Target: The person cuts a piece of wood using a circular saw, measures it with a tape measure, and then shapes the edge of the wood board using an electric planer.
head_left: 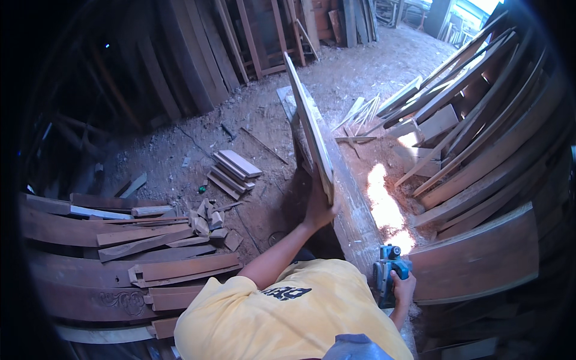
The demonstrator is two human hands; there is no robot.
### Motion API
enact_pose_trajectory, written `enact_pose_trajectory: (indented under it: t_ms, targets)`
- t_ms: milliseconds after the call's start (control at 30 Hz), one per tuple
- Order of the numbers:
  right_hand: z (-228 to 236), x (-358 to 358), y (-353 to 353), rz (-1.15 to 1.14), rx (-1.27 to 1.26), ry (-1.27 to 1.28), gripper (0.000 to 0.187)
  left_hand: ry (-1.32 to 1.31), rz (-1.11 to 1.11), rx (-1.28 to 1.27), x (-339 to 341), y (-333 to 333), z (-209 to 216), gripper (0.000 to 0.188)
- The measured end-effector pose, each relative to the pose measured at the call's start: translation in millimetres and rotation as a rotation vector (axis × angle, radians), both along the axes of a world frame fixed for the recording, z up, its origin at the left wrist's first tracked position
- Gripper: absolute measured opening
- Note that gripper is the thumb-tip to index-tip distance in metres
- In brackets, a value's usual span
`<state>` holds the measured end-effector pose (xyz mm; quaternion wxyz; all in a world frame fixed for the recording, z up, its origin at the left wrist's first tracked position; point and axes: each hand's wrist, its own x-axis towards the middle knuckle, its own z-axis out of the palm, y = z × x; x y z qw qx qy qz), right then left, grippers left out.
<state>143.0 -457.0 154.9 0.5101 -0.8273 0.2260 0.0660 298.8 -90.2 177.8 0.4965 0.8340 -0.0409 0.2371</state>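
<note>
Woodworking shop: planks (480, 120) leaning on walls, offcuts (234, 171) on sawdust-covered floor (360, 66), electric planer (389, 273) on table (354, 216).

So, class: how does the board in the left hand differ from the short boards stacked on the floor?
The held board is one long piece, raised on edge; the stacked boards are several short ones lying flat. The left hand grips the held one; nothing touches the stack. Both are bare wood.

Yellow short-sleeved shirt with dark print; bare forearms.
</note>
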Motion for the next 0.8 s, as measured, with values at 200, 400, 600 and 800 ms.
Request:
enact_pose_trajectory:
  t_ms: [200, 400, 600, 800]
  targets:
    - [-9.7, -14.8, 5.5, 0.027, -0.036, -0.018, 0.024, 0.021, 0.033, -0.079, -15.1, -33.7, -67.5, 0.112]
    - [-58.9, -38.7, -5.0, 0.03, -0.051, -0.069, 0.032, 0.115, 0.009, 0.03, -23.9, -18.7, -52.0, 0.116]
    - [-90.6, -44.8, -18.2, 0.021, -0.18, 0.014, 0.059, 0.189, -0.122, 0.23, -20.9, 4.2, -68.8, 0.128]
    - [27.3, 40.0, 56.4, 0.144, -0.326, -0.069, 0.098, 0.309, -0.41, 0.339, -19.4, 46.0, -44.9, 0.123]
